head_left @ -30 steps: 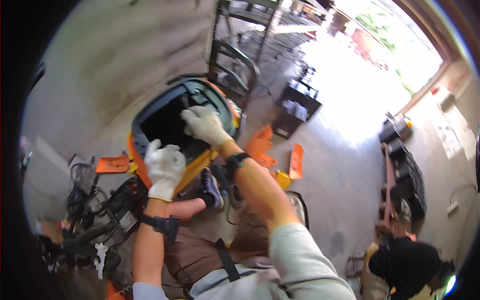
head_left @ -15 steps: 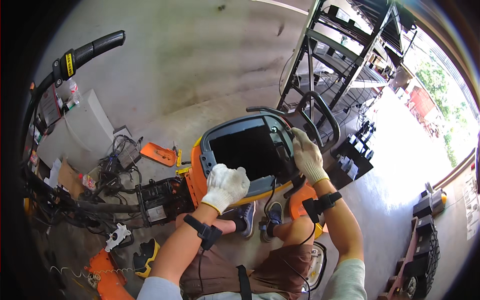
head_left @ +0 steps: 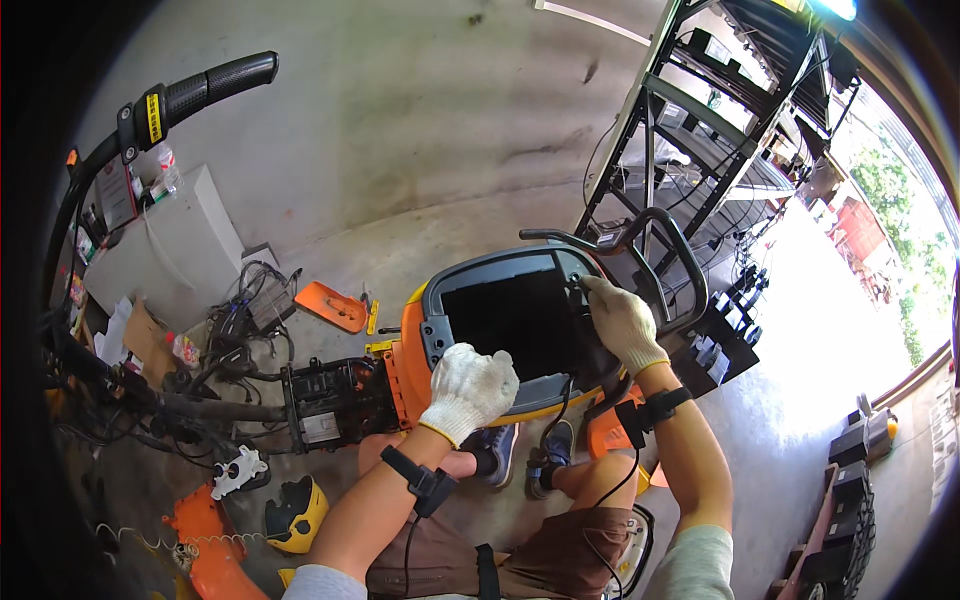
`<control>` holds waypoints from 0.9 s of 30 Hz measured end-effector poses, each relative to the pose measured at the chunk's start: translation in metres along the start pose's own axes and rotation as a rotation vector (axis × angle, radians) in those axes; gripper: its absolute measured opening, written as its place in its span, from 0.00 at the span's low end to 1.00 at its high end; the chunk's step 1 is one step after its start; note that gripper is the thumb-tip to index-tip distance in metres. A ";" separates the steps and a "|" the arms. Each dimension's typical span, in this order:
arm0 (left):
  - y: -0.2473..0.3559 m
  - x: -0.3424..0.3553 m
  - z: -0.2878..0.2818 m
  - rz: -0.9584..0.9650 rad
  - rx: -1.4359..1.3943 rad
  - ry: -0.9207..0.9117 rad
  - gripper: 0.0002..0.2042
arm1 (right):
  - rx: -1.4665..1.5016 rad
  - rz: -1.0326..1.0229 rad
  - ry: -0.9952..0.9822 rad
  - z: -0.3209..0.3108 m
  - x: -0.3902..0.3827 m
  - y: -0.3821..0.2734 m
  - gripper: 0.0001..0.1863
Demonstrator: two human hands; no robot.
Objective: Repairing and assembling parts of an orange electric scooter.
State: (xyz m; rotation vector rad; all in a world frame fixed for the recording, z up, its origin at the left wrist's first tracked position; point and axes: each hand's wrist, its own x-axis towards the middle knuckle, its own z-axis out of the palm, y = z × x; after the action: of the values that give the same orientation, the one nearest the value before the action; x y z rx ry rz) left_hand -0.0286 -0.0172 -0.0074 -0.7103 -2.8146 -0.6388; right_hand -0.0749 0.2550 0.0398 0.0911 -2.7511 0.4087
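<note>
The orange body of a partly dismantled electric scooter (head_left: 412,350) lies in front of me, with a dark open compartment inside a grey rim (head_left: 434,300). At the near-left part of that rim, my left hand (head_left: 470,390), in a white knit glove, is curled into a fist; whatever it holds is hidden. My right hand (head_left: 622,325), gloved the same way, bends over the right end of the rim beside a small fitting. Its fingertips are pressed together there, and I cannot make out what is between them. Behind it rises a black tubular rack (head_left: 690,265).
The handlebar with its black grip (head_left: 215,92) juts up at far left. Loose wiring (head_left: 243,325), an orange cover (head_left: 330,306), a white cabinet (head_left: 165,245) and a yellow-black helmet-like part (head_left: 298,515) lie around. Metal shelving (head_left: 648,150) stands at the back right.
The view has shifted, so the scooter and surroundings sit further right in the picture. Both hands stay at the compartment rim; my right fingertips have bent in closer to the fitting.
</note>
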 end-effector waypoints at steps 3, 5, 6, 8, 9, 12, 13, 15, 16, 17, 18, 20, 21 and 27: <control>0.000 0.000 -0.001 -0.013 0.005 -0.015 0.11 | -0.090 -0.018 0.028 -0.003 0.002 -0.003 0.16; 0.001 -0.001 -0.001 -0.019 -0.002 0.003 0.11 | -0.160 0.013 -0.021 -0.004 0.004 -0.006 0.17; 0.001 0.000 -0.001 -0.018 0.003 0.004 0.11 | -0.199 0.038 -0.036 -0.004 0.004 -0.008 0.17; 0.002 0.000 -0.002 -0.014 -0.004 -0.005 0.11 | -0.274 0.038 -0.006 -0.004 0.005 -0.011 0.14; 0.002 0.000 -0.002 -0.029 -0.003 -0.017 0.11 | -0.324 0.033 0.004 -0.003 0.005 -0.012 0.14; 0.004 0.001 -0.005 -0.026 0.008 -0.012 0.11 | -0.403 0.037 -0.020 -0.002 0.006 -0.013 0.16; 0.005 0.001 -0.006 -0.026 0.002 -0.009 0.11 | -0.402 0.019 -0.007 -0.001 0.006 -0.013 0.16; 0.005 0.000 -0.008 -0.031 -0.011 -0.004 0.11 | -0.425 -0.001 0.014 0.000 0.005 -0.010 0.17; 0.005 0.001 -0.008 -0.042 -0.006 -0.018 0.12 | -0.398 -0.027 0.034 0.001 0.004 -0.008 0.17; 0.005 0.002 -0.007 -0.035 -0.013 -0.049 0.13 | -0.425 -0.030 0.031 0.002 0.004 -0.005 0.18; 0.005 0.003 -0.006 -0.037 -0.019 -0.076 0.13 | -0.450 -0.036 0.028 0.003 0.004 -0.002 0.18; 0.003 0.006 -0.002 -0.196 -0.131 -0.098 0.14 | -0.432 -0.109 0.098 0.004 0.002 0.003 0.16; 0.003 0.006 -0.001 -0.228 -0.190 -0.100 0.15 | -0.432 -0.160 0.124 0.004 -0.003 0.005 0.13; 0.003 -0.001 0.005 -0.121 -0.230 -0.113 0.11 | -0.474 -0.442 0.305 0.003 -0.005 0.018 0.17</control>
State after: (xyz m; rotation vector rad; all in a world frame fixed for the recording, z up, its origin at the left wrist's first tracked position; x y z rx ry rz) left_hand -0.0267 -0.0130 -0.0107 -0.6344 -2.9349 -0.9863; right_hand -0.0738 0.2714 0.0302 0.4598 -2.3581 -0.3214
